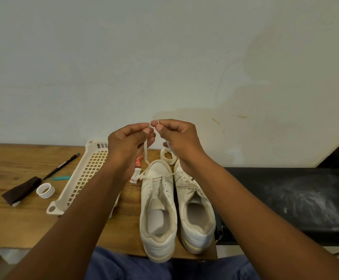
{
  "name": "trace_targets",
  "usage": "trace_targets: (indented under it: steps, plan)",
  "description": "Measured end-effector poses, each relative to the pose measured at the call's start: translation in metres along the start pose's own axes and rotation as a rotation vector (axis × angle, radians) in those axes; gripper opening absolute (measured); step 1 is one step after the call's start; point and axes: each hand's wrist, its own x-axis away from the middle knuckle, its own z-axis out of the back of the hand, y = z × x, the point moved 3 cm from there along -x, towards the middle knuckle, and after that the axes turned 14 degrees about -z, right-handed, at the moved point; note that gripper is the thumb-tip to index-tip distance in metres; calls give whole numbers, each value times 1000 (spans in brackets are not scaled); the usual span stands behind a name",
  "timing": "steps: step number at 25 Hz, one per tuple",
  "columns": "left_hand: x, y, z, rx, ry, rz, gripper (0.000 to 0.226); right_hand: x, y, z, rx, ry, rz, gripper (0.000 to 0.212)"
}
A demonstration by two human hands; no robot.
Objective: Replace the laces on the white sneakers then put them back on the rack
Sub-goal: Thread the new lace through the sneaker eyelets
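Two white sneakers stand side by side on the wooden table (13,219), toes pointing away from me: the left sneaker (158,207) and the right sneaker (194,211). A cream lace (145,153) rises from the left sneaker's lower eyelets. My left hand (130,141) pinches one lace end and my right hand (176,138) pinches the other, both raised above the toes with the tips almost touching. A coiled bundle of lace (168,156) lies just beyond the toes, partly hidden by my right hand.
A cream perforated plastic rack tray (81,176) lies left of the sneakers. Further left are a black pen (60,169), a teal pen (60,178), a white tape roll (45,190) and a brown brush (21,190). A small orange tube (136,170) lies between tray and sneakers. A black bench (285,197) stands right.
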Motion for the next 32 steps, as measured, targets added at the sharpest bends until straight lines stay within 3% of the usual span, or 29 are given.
trace_targets:
  steps: [4, 8, 16, 21, 25, 28, 32]
  plan:
    - [1, -3, -3, 153, 2, 58, 26, 3, 1, -1, -58, 50, 14, 17]
    - [3, 0, -6, 145, -25, 28, 25, 2, 2, -1, -73, 93, 9, 16]
    - [1, 3, -4, 116, -61, 9, 23, 6, 0, 2, -192, -40, -185, 11]
    - [2, 5, -6, -209, -127, -292, 29, 3, 2, 3, -172, -24, -194, 17]
    - [6, 12, -11, -301, -186, -489, 28, 2, 2, 4, -165, -14, -183, 18]
    - [4, 3, -9, -331, -297, -398, 42, 8, -5, 2, -182, 25, -160, 16]
    - [2, -30, 5, -744, -562, -188, 57, 18, -42, -4, -222, 58, -90, 8]
